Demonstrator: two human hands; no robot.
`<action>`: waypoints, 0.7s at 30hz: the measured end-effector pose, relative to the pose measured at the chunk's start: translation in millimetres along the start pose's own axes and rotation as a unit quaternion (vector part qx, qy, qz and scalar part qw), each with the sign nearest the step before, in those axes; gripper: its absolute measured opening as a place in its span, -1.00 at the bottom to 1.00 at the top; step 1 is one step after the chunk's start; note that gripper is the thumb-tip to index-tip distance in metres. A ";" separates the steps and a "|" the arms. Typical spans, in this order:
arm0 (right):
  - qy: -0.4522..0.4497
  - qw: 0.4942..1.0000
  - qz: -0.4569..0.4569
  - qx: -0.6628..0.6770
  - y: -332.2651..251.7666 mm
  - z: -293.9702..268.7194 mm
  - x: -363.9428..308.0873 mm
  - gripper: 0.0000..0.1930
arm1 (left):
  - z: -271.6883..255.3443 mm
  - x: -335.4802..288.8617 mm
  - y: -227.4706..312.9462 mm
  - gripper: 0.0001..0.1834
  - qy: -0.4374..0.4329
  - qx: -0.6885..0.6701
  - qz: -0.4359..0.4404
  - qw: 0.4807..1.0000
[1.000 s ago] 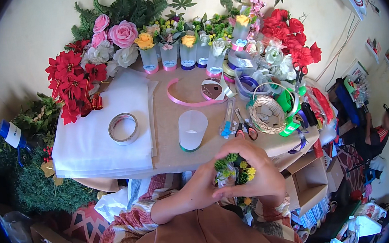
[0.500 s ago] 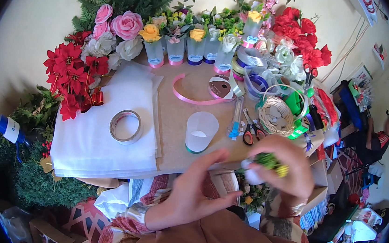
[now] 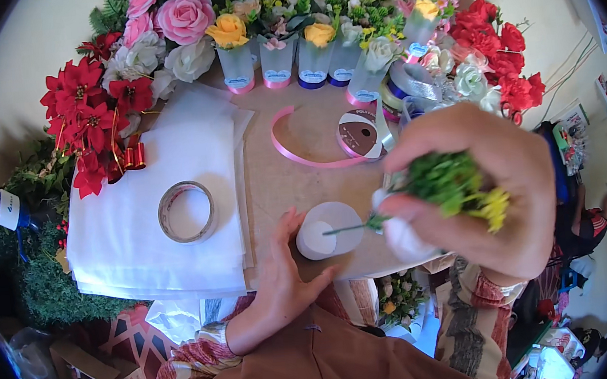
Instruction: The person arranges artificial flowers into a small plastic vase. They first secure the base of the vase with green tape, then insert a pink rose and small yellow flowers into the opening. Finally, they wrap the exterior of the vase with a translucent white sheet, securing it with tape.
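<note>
Right hand (image 3: 479,194) now raised, gripping green sprig (image 3: 438,180), left hand (image 3: 286,271) lowered, open beside white cup (image 3: 329,229)

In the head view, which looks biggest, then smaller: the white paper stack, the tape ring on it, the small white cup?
1. White paper stack, by far.
2. Tape ring and white cup: these look about alike, so I won't rank them.

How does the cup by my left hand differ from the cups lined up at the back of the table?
The white cup by the left hand looks empty; the back-row cups each hold flowers. The white cup stands alone near the table's front edge; the back-row cups stand side by side. The white cup looks plain; the back-row cups carry pink or blue bands at the base. All seem small, pale and upright.
</note>
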State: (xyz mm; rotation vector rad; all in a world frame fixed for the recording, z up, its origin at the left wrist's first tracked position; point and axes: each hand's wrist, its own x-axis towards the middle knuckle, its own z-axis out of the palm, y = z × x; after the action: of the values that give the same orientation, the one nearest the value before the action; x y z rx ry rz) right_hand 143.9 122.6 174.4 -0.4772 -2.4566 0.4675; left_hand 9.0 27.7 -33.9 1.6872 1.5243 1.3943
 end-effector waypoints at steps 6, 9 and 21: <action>-0.090 0.995 0.038 -0.005 6.7 24.5 -2.4 -0.66 | -2.7 -3.3 -6.4 -0.01 -0.040 0.032 0.013 0.999; -0.111 0.993 0.026 -0.007 13.1 27.0 -8.5 -0.60 | -3.3 2.2 -8.6 0.00 -0.010 0.001 0.071 0.997; -0.146 0.987 0.015 0.071 25.4 40.2 -11.8 -0.65 | -2.6 4.0 -12.1 -0.15 -0.011 0.009 0.058 0.998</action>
State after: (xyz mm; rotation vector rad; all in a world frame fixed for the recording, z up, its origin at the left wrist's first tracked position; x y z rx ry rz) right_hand 134.4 130.8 127.1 -0.4112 -2.6729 0.7663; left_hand 0.8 34.0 -41.8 1.8223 1.4523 1.4175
